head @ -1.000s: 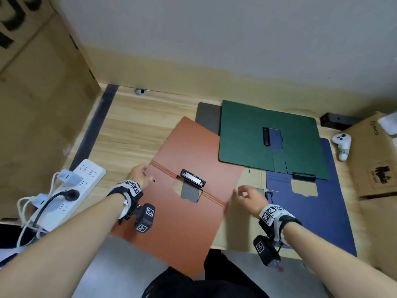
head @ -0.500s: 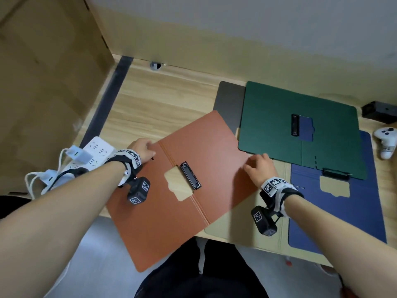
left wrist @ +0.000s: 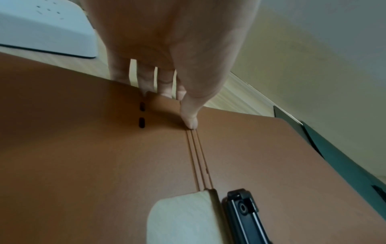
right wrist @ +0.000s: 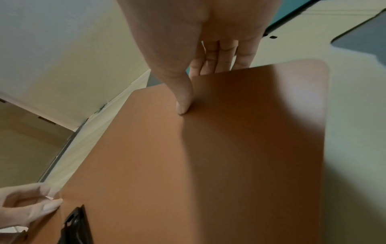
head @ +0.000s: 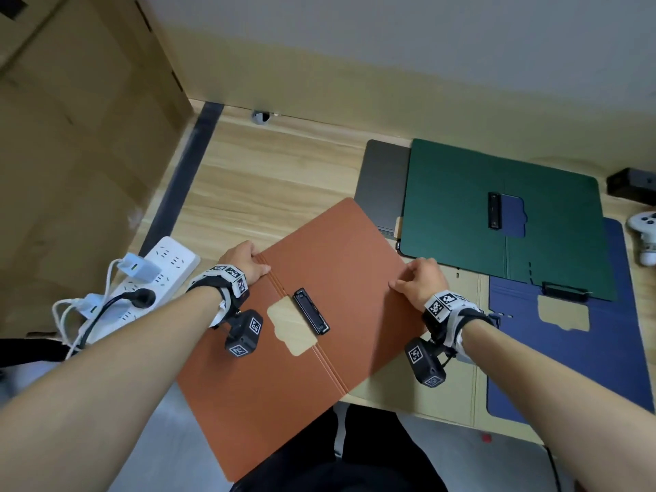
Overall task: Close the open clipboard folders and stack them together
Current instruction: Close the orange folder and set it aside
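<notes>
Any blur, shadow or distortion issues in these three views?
Head: sharp centre, wide-angle bend at edges, soft even light. Left wrist: left hand close and blurred, clip soft. Right wrist: right hand casts a dark shadow across the orange folder, corner slightly washed out.

Four open clipboard folders lie on the wooden desk (head: 269, 179): one orange clipboard folder (head: 333, 264), one green clipboard folder (head: 461, 193), one navy clipboard folder (head: 568, 378) and one tan clipboard folder (head: 458, 395). There is one grey laptop (head: 385, 182), one white power strip (head: 167, 271), one white game controller (head: 646, 232) and one black box (head: 632, 182). Two hands: left hand (head: 245, 264), right hand (head: 420, 280).
</notes>
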The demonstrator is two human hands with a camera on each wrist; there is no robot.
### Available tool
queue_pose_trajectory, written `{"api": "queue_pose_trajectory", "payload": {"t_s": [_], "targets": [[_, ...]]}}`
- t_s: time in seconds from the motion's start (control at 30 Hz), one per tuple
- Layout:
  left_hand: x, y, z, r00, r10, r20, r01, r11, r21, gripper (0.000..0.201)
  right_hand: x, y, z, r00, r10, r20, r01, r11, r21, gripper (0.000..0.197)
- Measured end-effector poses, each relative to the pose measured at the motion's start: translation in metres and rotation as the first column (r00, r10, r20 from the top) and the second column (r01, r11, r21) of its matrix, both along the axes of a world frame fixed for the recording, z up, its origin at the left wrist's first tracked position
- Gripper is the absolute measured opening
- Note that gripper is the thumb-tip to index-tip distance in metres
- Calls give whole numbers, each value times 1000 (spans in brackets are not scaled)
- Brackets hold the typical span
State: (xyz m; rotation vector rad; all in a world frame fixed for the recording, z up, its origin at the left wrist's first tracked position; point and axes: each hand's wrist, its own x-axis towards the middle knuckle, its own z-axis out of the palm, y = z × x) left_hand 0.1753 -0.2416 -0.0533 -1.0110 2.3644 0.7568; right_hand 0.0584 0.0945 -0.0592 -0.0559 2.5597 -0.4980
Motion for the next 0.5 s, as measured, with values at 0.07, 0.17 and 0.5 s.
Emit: {"api": "queue_pose_trajectory", "payload": {"t_s": [0.07,0.17,0.5], "targets": [[1,1,0,1000,13,-13,-13,1000,1,40,1,-2,5,998,-55,16,56,998,-32,32],[-7,8,3,999,4,-53,-3,1000,13,45,4,8,9,985,-170,36,173,980,-100,41],[-59,61,7,949,-191,-252,182,981,-61,50,-9,100,13,797,-601,64,594,759,-267,25]]}}
